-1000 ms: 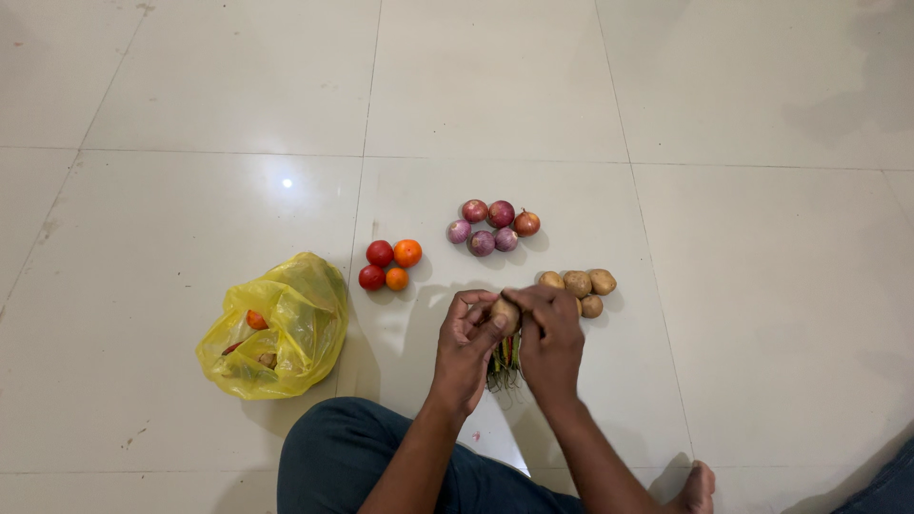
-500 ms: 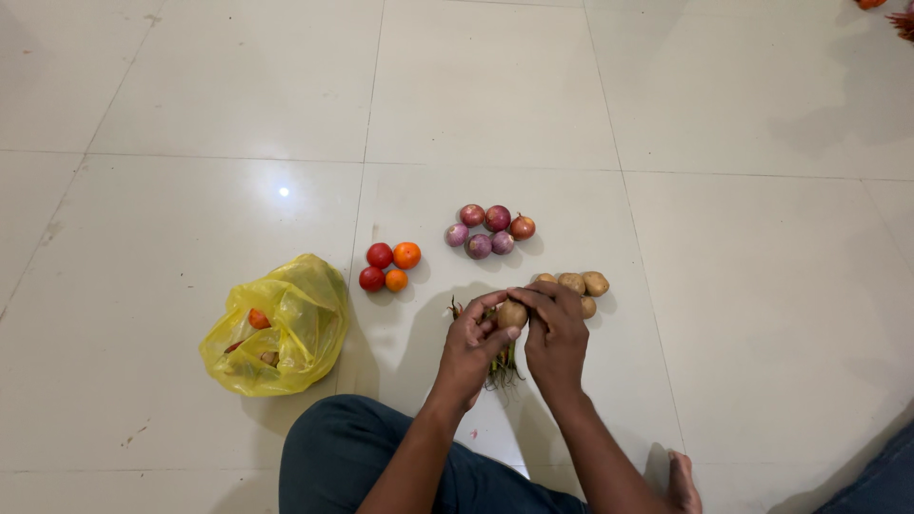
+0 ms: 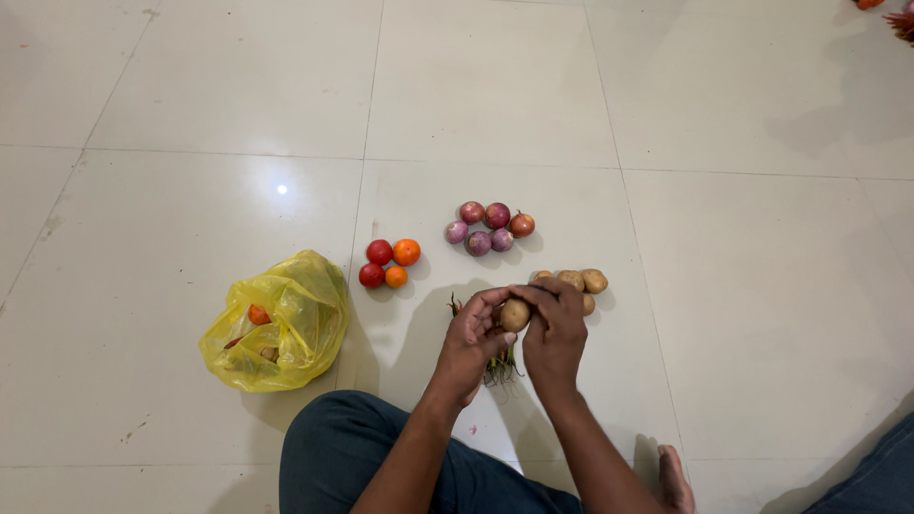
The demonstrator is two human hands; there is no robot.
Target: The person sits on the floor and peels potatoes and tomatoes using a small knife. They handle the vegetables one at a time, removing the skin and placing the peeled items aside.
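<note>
A person sits on a pale tiled floor (image 3: 190, 95). Both hands meet over it, the left hand (image 3: 473, 345) and the right hand (image 3: 555, 335) together gripping one small potato (image 3: 515, 314) between their fingertips. Just beyond, to the right, lies a pile of potatoes (image 3: 581, 281). Farther off sit red onions (image 3: 487, 227), with tomatoes (image 3: 388, 264) to their left. A yellow plastic bag (image 3: 276, 324) lies at near left.
</note>
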